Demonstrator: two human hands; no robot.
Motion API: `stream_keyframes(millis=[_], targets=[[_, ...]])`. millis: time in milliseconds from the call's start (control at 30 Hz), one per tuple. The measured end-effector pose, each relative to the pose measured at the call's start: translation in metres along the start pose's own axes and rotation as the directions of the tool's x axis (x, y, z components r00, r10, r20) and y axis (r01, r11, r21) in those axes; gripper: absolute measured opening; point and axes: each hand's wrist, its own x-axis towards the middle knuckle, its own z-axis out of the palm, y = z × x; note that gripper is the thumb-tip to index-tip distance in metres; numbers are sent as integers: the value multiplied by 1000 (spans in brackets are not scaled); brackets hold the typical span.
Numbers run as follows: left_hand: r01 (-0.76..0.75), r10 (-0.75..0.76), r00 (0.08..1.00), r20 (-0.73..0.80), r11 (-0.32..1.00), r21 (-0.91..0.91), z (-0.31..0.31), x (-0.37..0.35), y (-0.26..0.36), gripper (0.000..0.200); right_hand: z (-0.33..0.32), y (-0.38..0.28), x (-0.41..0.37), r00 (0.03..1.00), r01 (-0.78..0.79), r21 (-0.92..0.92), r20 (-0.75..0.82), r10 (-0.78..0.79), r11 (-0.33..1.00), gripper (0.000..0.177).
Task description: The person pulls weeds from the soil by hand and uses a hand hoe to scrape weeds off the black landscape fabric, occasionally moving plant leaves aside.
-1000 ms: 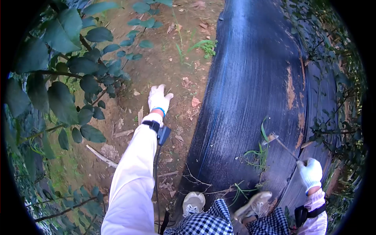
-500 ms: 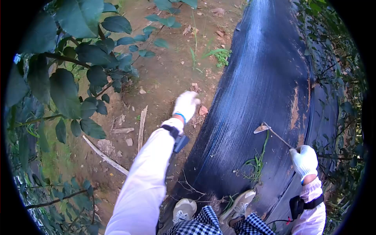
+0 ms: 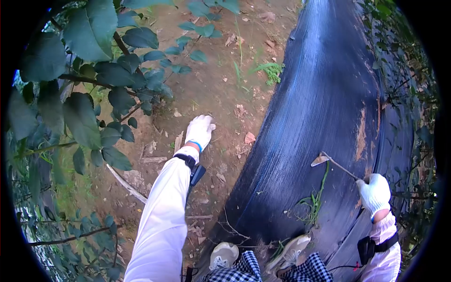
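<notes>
A small hand hoe with a wooden handle and a pale, soil-marked blade (image 3: 320, 160) is in my right hand (image 3: 374, 193), which wears a white glove and is closed round the handle end. Its blade is held over the black ground sheet (image 3: 282, 155), just above a green grass weed (image 3: 314, 204). My left hand (image 3: 199, 130), also gloved in white, is over the bare soil left of the sheet. Its back faces me, and the bent fingers point down and away, so their tips are hidden.
Leafy branches (image 3: 112, 75) hang at the left, and more foliage lines the right. A pale stick (image 3: 126, 184) and dry leaves (image 3: 249, 137) lie on the soil. My shoes (image 3: 223, 254) stand on the sheet by thin twigs (image 3: 231, 229).
My left hand has swung left, away from the sheet's edge and further over the soil. My right hand keeps its hold on the hoe, shifting slightly in view.
</notes>
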Motion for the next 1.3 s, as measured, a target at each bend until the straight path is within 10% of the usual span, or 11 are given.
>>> stream_keyframes(millis=[100,300,400,533,667,800,1000,1067,1133,1233,1300], targets=[[322,-447,847,-288,862,-392,-10,0,-9,21,-1,-2,-3,1000,2,9,-8,-2,1000,26],[-27,57,969,-240,992,125,-20,45,-37,27,-3,-9,2,999,34,-23,-36,-35,999,25],[170,-217,962,164,950,262,-21,65,-23,28,-3,-9,3,995,63,-43,-71,-66,997,24],[71,-13,980,199,956,-286,-20,45,-23,31,0,-7,5,993,83,-41,-83,-86,996,24],[-131,65,944,323,973,189,-41,10,15,39,0,-6,5,992,84,-29,-88,-86,996,25],[-279,97,845,525,919,278,-26,25,22,33,1,-9,5,989,98,-38,-103,-102,994,27],[-82,61,914,400,996,35,-23,15,-2,36,-11,-27,7,991,106,-107,-70,-114,989,28],[30,64,971,231,925,-380,-36,-5,0,35,-14,-30,10,987,131,-132,-77,-142,983,28],[87,92,909,406,912,-400,-73,-36,11,32,-17,-33,12,992,115,-143,-33,-121,983,28],[-321,299,737,606,944,-75,-62,-152,-20,28,-12,-32,23,983,183,-108,18,-183,977,27],[-289,273,773,573,955,-66,-62,-193,-11,34,-22,-5,24,980,197,-118,8,-198,973,27]])
